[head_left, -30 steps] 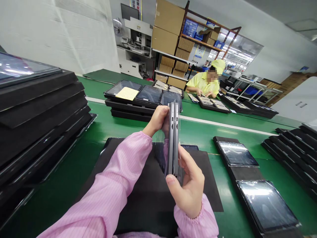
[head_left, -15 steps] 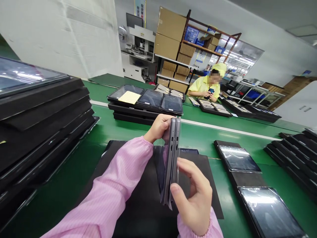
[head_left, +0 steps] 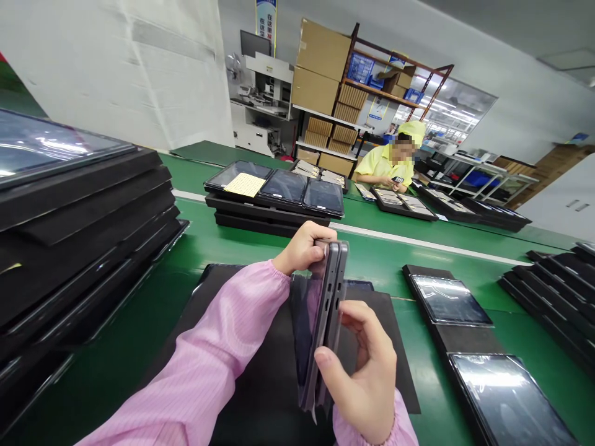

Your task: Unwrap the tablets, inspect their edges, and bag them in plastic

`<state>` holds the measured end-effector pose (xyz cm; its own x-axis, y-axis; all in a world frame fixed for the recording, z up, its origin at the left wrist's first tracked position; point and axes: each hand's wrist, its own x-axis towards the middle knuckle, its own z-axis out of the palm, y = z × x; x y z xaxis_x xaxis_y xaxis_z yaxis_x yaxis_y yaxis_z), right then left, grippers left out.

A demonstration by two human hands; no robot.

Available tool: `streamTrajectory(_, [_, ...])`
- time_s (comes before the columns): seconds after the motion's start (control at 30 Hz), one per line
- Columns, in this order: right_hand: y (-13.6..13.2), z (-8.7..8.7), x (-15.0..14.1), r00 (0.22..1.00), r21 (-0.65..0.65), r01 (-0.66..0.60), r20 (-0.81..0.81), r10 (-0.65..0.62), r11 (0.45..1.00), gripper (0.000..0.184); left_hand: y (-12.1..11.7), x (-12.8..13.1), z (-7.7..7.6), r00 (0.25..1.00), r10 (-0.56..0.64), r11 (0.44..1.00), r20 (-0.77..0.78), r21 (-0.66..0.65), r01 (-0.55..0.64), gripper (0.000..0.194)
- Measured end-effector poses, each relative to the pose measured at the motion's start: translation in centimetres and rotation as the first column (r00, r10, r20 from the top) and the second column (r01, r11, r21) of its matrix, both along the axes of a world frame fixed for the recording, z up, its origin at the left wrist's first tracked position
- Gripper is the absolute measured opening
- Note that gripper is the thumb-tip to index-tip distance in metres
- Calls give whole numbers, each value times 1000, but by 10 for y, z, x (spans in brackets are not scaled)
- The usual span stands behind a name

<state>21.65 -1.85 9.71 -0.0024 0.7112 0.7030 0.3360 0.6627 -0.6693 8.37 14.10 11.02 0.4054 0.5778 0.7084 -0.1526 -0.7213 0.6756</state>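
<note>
Two grey tablets (head_left: 331, 297) stand face to face, side edges with ports toward me, wrapped in clear film that hangs loose at the bottom. My left hand (head_left: 304, 249) is closed around their far upper end, its thumb bent over the edge. On the nearer side, my right hand (head_left: 367, 371) has its thumb against the lower edge and its fingertips at the right tablet's outer face. Beneath them lies a black foam sheet (head_left: 260, 371), with a tablet corner (head_left: 362, 285) showing behind its far edge. Pink sleeves cover both forearms.
Tall stacks of black trays with tablets rise at left (head_left: 83, 229) and right (head_left: 558, 291). A black tray (head_left: 460, 337) holds two tablets. Beyond the white line is another tray stack (head_left: 269, 217) with a yellow label sheet (head_left: 245, 184). A co-worker in yellow (head_left: 385, 162) sits across the bench.
The two tablets and my left hand have moved down and slightly right. My right hand stays nearly in place, its thumb now overlapping the tablets' edge more. The co-worker's hands have lowered slightly.
</note>
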Motion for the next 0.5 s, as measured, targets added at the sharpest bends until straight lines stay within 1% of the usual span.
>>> streamTrajectory(0.1, [-1,1,0,1000,-17,-18,2,18,1000,30,-1,0,0,1000,3,1000,-27,12,-2,83])
streamTrajectory(0.23, [-2,-1,0,1000,-34,-21,20,21,999,38,-2,0,0,1000,-13,1000,-25,8,13,83])
streamTrajectory(0.5, [-1,-5,1,999,-20,-12,49,13,1000,38,-3,0,-1,999,16,1000,-47,-1,-16,84])
